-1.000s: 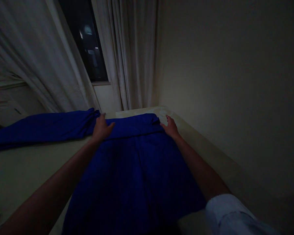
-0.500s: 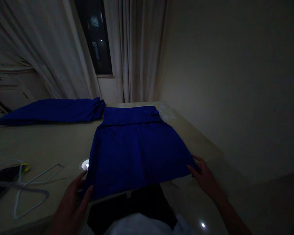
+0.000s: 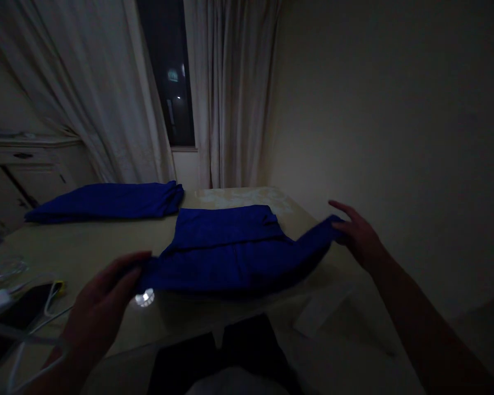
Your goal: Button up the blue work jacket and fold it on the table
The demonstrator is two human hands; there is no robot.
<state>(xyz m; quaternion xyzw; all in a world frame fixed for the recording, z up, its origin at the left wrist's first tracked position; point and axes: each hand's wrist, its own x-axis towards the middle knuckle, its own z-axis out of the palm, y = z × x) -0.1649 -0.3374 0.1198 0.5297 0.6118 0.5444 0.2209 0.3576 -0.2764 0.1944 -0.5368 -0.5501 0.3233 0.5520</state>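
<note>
While the left hand point(image 3: 102, 300) is pinching one corner of the blue garment point(image 3: 226, 229) over the worktop's point(image 3: 115, 241) near left, the garment is resting partly mid-worktop; right hand point(image 3: 361, 237) is gripping another corner, worktop's right. Even tension is probably limiting creases.

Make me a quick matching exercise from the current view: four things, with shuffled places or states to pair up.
1. Left hand
2. Right hand
3. Folded blue cloth
4. Pale curtains

A. Hanging on both sides of the dark window
B. Holding the right end of the blue garment
C. Lying on the far left of the pale surface
D. Holding the garment's left end

Pairs: 1-D, 2-B, 3-C, 4-A
</note>
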